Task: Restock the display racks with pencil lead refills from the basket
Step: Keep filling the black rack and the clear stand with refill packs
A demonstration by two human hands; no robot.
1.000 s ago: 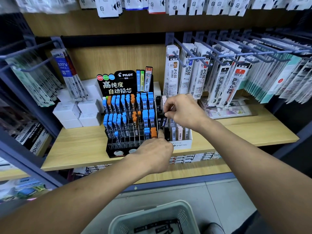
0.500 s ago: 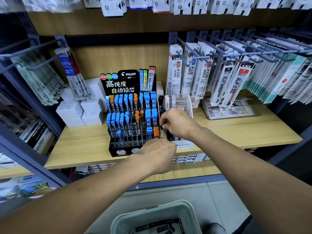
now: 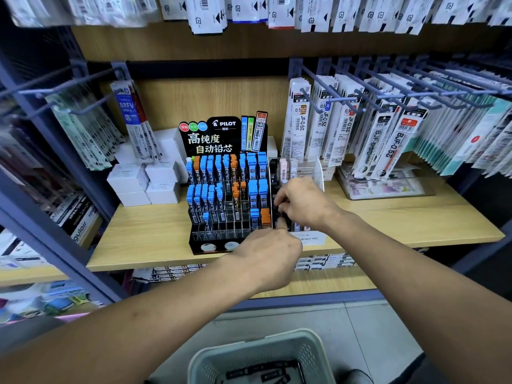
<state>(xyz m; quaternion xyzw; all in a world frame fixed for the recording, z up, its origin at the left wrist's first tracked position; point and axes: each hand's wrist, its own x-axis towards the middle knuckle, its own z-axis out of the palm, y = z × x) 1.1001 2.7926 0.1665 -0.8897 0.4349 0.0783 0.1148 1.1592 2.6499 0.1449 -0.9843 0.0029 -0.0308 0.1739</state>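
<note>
A black Pilot display rack (image 3: 221, 234) on the wooden shelf holds blue and orange pencil lead refill cases (image 3: 252, 189). To its right stands a clear rack (image 3: 315, 173) with black and pale refill cases. My right hand (image 3: 302, 202) is low at this clear rack's left front, fingers curled and pinching a black refill case (image 3: 277, 209). My left hand (image 3: 266, 256) is just below, fingers curled at the rack's front; what it holds is hidden. A grey basket (image 3: 310, 353) with black refill packs sits at the bottom of the view.
Packs of pen refills (image 3: 388, 142) hang on hooks at the right, with empty hook ends sticking out toward me. White boxes (image 3: 146, 181) stand left of the Pilot rack. More packs hang at the far left and overhead. The wooden shelf (image 3: 401, 220) has bare surface at right.
My right hand has dropped from the clear rack's upper rows to its lower front with the black case. My left hand stayed at the rack's front edge.
</note>
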